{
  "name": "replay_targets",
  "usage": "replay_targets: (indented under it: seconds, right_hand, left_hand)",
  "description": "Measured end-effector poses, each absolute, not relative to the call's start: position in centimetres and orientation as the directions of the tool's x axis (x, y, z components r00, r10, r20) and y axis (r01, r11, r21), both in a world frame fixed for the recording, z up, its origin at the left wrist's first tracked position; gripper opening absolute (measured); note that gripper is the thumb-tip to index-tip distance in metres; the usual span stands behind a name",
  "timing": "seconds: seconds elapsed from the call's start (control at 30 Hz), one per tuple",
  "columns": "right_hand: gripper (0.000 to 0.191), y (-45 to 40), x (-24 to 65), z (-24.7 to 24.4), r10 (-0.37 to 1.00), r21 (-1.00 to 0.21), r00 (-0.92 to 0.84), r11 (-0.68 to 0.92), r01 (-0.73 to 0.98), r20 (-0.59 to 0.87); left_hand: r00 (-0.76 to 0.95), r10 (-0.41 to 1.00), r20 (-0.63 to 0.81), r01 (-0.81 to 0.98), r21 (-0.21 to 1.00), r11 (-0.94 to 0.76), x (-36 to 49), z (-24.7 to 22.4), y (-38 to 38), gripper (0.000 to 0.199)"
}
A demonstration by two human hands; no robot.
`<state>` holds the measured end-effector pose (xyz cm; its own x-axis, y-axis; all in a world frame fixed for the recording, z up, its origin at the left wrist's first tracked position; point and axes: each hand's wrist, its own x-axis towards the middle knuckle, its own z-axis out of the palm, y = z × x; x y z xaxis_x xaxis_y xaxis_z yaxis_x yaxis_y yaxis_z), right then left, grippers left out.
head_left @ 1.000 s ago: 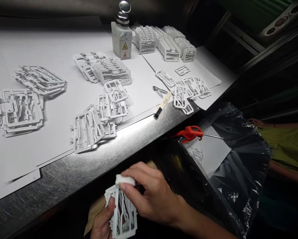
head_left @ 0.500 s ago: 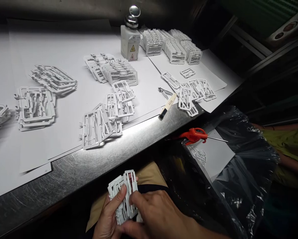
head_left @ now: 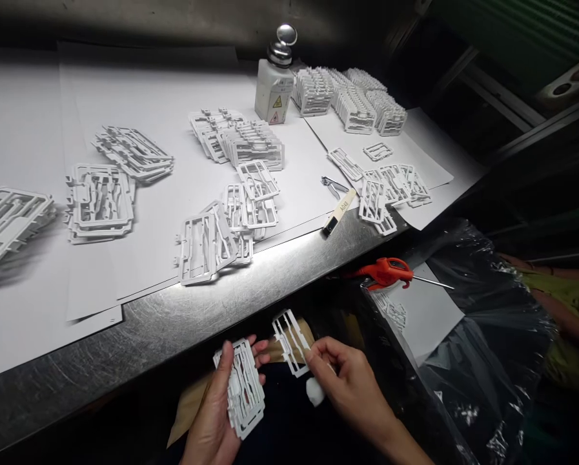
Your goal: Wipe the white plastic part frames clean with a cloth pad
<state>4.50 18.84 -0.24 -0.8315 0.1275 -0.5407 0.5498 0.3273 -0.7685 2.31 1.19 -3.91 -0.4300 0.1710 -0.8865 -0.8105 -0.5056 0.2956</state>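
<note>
In my left hand lies a small stack of white plastic frames, held under the thumb with the fingers behind it. My right hand pinches a single white plastic frame by its right edge, apart from the stack. A white wad, perhaps cotton or cloth, is tucked under the right fingers. Both hands are below the metal table edge, over the lap. Above them on the table is a loose pile of similar frames.
More frame piles lie on white paper. A pump bottle with warning labels stands before dense frame rows. Nippers lie near a tag marked A048. A red air gun rests by black plastic; another person's arm is at right.
My right hand has moved right, away from the left, drawing one frame off the stack. The stack stays in my left hand, whose fingers have loosened. The camera view has shifted left.
</note>
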Motion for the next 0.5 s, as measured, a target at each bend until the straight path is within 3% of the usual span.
replay_targets:
  seconds: [0.1,0.23,0.3,0.4,0.5]
  right_hand:
    - [0.032,18.9,4.9,-0.4,0.069,-0.791,-0.817,0.218,0.572,-0.572]
    - [0.037,17.7,5.1,-1.7,-0.123,-0.716,-0.722,-0.097,0.691,-0.681]
    - [0.042,16.7,5.1,-2.8,-0.19,-0.67,-0.691,-0.168,0.723,-0.698]
    - [0.046,15.4,5.5,-3.9,-0.269,-0.67,-0.679,-0.14,0.729,-0.683]
    - [0.047,14.5,5.8,-4.4,-0.317,-0.707,-0.676,-0.024,0.707,-0.665]
  left_hand:
    - [-0.413,0.091,-0.906,-0.821,0.327,-0.469,2.2,-3.6,1.5,0.046]
    - [-0.379,0.223,-0.898,-0.82,0.214,-0.531,2.2,-3.3,1.4,0.048]
    - [-0.414,0.318,-0.853,-0.776,0.148,-0.613,2.3,-3.5,1.3,0.051]
    - [-0.511,0.37,-0.776,-0.681,0.103,-0.725,3.1,-4.0,1.3,0.036]
    - [-0.607,0.344,-0.717,-0.604,0.134,-0.786,3.8,-4.1,0.9,0.029]
